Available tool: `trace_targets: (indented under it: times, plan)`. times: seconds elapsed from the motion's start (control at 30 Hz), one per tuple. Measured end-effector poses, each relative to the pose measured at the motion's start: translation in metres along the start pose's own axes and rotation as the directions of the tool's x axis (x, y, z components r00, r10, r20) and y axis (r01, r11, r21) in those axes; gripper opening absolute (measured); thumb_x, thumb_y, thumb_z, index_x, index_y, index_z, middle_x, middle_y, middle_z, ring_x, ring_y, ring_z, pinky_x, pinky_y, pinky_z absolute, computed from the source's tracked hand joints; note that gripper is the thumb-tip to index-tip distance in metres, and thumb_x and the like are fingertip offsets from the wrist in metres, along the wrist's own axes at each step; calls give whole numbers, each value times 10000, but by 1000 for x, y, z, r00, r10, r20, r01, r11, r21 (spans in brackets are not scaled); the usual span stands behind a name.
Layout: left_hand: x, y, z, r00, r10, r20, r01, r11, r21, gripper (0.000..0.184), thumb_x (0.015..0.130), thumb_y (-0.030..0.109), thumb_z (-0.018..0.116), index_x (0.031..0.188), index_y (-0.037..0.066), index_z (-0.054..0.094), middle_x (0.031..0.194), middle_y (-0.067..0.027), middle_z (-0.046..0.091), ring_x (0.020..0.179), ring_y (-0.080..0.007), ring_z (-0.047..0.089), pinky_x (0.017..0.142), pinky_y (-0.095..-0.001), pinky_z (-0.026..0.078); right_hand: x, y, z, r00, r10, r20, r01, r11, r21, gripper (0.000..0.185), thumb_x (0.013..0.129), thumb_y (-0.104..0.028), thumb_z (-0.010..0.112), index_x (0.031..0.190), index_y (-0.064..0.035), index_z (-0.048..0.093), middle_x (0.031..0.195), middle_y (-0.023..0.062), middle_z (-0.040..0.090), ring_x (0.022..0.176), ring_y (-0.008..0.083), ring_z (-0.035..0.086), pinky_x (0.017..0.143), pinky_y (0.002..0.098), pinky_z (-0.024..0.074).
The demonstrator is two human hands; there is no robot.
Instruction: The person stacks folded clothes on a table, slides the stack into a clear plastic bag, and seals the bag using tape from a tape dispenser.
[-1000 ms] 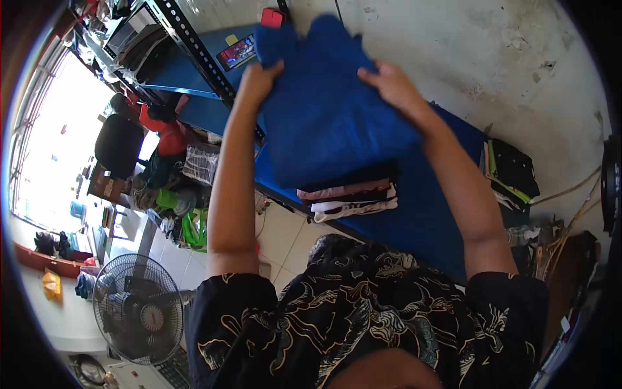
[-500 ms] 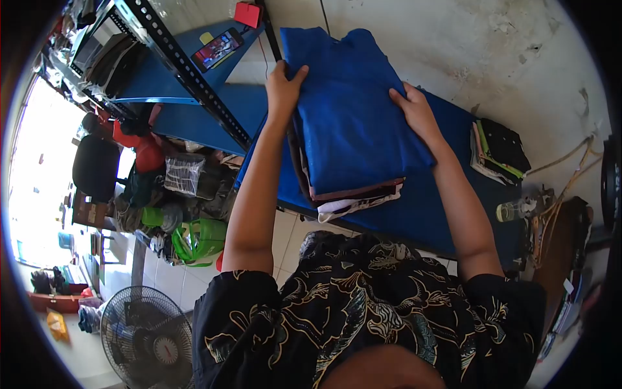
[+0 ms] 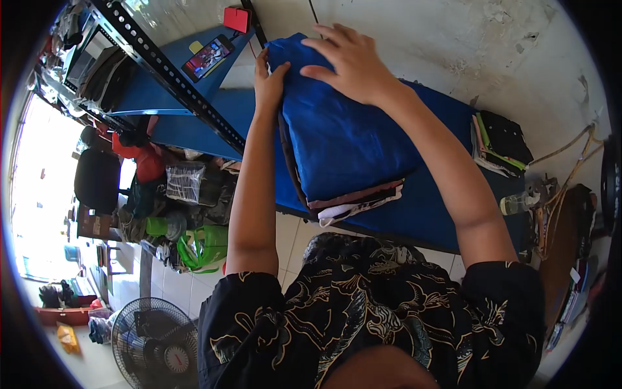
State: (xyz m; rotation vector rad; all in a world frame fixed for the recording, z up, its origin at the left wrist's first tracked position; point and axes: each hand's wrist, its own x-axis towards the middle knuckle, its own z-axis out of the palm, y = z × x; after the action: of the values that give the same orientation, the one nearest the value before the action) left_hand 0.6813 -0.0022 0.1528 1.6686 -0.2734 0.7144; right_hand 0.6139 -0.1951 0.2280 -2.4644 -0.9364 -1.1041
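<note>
A folded blue garment (image 3: 343,142) lies on top of a small stack of folded clothes (image 3: 356,201), whose brown and white edges show at the near side. My left hand (image 3: 270,84) grips the far left edge of the blue garment, thumb on top and fingers at the side. Over the garment's far end is my right hand (image 3: 353,65), fingers spread and holding nothing. Whether its fingertips touch the cloth I cannot tell.
The stack rests on a blue-topped table (image 3: 440,201) against the wall. More folded clothes (image 3: 499,142) lie at its right end, near a glass jar (image 3: 515,204). At left, a metal-post shelf (image 3: 168,81) holds a phone (image 3: 208,58). A fan (image 3: 155,343) stands lower left.
My right hand has left the garment's right edge and moved up and left over its far end, fingers spreading. My left hand keeps its hold. The garment's far end has drawn in and slopes more.
</note>
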Motion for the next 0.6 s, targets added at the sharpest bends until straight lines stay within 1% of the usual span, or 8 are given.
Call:
trace_targets:
  times: [0.07, 0.17, 0.27, 0.3, 0.37, 0.5, 0.57, 0.6]
  plan:
    - [6, 11, 0, 938, -335, 94, 324, 939, 113, 579, 691, 186, 640, 1200, 11, 427, 1099, -229, 525, 1022, -308, 509, 862, -335, 399, 9, 0, 26, 859, 289, 423, -246, 957, -156, 733, 751, -706, 338, 1268, -193, 419, 1367, 121, 295, 1243, 383, 262, 943, 593, 224]
    - [0, -3, 1, 877, -456, 148, 404, 870, 283, 535, 707, 172, 615, 1176, -13, 435, 1060, -208, 547, 971, -267, 533, 827, -322, 421, 1, 14, 56, 540, 343, 769, -467, 882, -65, 871, 682, -797, 242, 1344, -233, 286, 1421, 111, 168, 1297, 369, 137, 988, 610, 135]
    - [4, -50, -14, 905, -291, 311, 219, 944, 247, 494, 726, 160, 598, 1146, -50, 443, 1004, -189, 568, 908, -233, 554, 790, -299, 442, -14, 11, -1, 795, 312, 521, -443, 884, 147, 705, 789, -619, 420, 1317, -161, 326, 1408, 122, 205, 1284, 336, 211, 991, 540, 222]
    - [4, -46, -16, 906, -312, 285, 253, 941, 223, 508, 736, 178, 596, 1159, -53, 434, 1029, -193, 554, 928, -233, 547, 803, -292, 434, -33, 22, -16, 774, 364, 518, -477, 873, 98, 705, 789, -619, 420, 1317, -161, 326, 1408, 122, 205, 1284, 336, 211, 991, 540, 222]
    - [3, -30, -21, 908, -363, 209, 327, 926, 190, 536, 756, 212, 594, 1184, -59, 418, 1080, -203, 526, 968, -234, 533, 830, -277, 416, -77, 48, -55, 947, 314, -64, -277, 904, 327, 593, 787, -387, 606, 1251, -92, 386, 1337, 162, 315, 1217, 345, 329, 967, 460, 299]
    - [-6, -7, -38, 903, -429, 38, 418, 894, 163, 582, 786, 263, 590, 1221, -69, 392, 1156, -217, 485, 1029, -235, 513, 871, -254, 390, -221, 104, -136, 701, 524, -484, -652, 746, -136, 554, 716, -293, 691, 1110, 23, 464, 1088, 193, 482, 1058, 323, 460, 911, 391, 356]
    - [-9, -3, -53, 923, -383, 29, 372, 910, 183, 533, 808, 315, 553, 1231, 25, 406, 1233, -122, 431, 1138, -212, 411, 921, -406, 314, -322, 140, -180, 509, 611, -606, -860, 383, -337, 685, 689, -304, 698, 1181, 66, 397, 1212, 243, 415, 1123, 354, 408, 962, 394, 311]
    - [-14, 1, -60, 933, -359, 22, 349, 917, 196, 511, 820, 341, 534, 1237, 72, 413, 1271, -74, 404, 1193, -200, 360, 946, -482, 276, -370, 158, -202, 581, 468, -666, -795, 152, -587, 756, 682, -401, 689, 1198, 61, 386, 1231, 247, 407, 1151, 344, 396, 962, 382, 314]
